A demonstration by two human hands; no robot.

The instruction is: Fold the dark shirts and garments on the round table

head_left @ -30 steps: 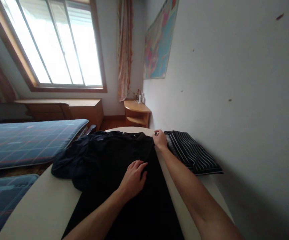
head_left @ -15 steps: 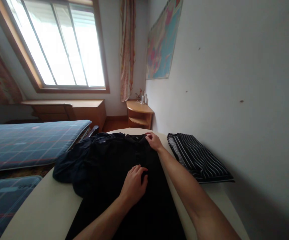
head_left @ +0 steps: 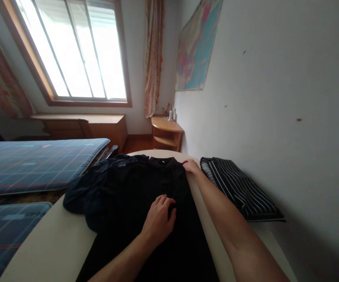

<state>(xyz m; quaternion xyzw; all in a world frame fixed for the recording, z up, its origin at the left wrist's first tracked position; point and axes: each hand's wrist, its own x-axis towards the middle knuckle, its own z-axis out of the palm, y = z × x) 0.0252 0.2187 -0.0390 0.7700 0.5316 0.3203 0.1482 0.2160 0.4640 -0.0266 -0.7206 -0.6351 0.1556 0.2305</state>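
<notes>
Shifting right hand [head_left: 191, 166] from collar [head_left: 163, 163] to shoulder edge [head_left: 180, 168] of black polo shirt [head_left: 137, 188], likely straightening it (can't tell if pinching); resting left hand [head_left: 159, 216] unclenched below placket [head_left: 164, 179].

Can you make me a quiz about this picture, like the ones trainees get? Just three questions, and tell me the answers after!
1. What is under the left hand?
A) a mattress
B) a black shirt
C) a windowsill

2. True or false: the right hand is nearer to the shirt's collar than the left hand is.

3. Fill in the missing word: the folded dark cloth to the right of the shirt has pale ______ on it.

Key:
1. B, a black shirt
2. True
3. stripes
</notes>
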